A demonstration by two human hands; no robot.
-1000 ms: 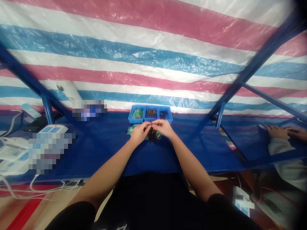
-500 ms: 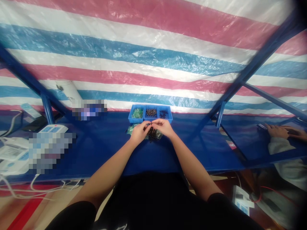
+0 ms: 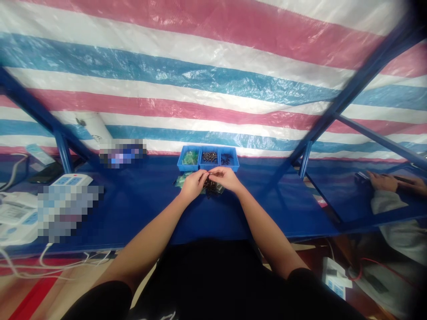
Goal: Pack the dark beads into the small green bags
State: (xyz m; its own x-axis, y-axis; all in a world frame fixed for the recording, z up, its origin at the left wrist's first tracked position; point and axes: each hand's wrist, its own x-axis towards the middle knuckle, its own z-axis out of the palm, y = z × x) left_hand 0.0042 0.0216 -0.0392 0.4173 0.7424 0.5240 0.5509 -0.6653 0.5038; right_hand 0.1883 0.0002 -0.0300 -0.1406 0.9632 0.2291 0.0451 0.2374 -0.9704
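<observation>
My left hand (image 3: 193, 184) and my right hand (image 3: 227, 178) meet fingertip to fingertip, both pinched around something too small to make out. Under and between them lies a pile of small dark parts (image 3: 212, 186) on clear and green plastic bags (image 3: 181, 179). Just beyond my fingers stand three joined blue bins: the left bin (image 3: 182, 168) holds green pieces, the middle bin (image 3: 209, 167) holds small dark and metallic parts, and the right bin (image 3: 236, 162) holds dark pieces.
Blue metal posts (image 3: 62, 151) frame the blue table (image 3: 140, 213). White power strips (image 3: 71, 180) with cables lie at the left, near blurred objects. A striped sheet (image 3: 200, 106) hangs behind. Another person's hands (image 3: 383, 182) are at the far right.
The fingertips of both my hands have come closer together, and the dark piece that showed between them is now mostly hidden. The whole view has shifted slightly.
</observation>
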